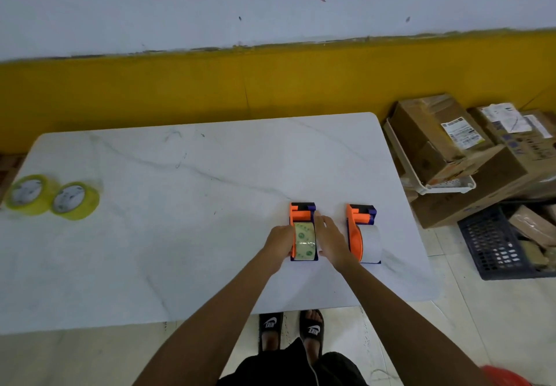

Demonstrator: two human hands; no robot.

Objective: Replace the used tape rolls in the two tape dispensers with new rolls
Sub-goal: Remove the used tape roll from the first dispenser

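Both forearms reach forward over the white marble table [180, 235]. Left hand [279, 242] and right hand [331, 242] press on the two sides of an orange tape dispenser [303, 214], fingers closed around it and its used roll [305, 239]. Just beside it on the right stands the second dispenser [362, 232]. Two yellow new rolls [52, 197] lie touching each other, well apart at the table's left edge.

Bare forearms, black shorts [288, 367], black slide sandals [311, 330] with white logo lettering.
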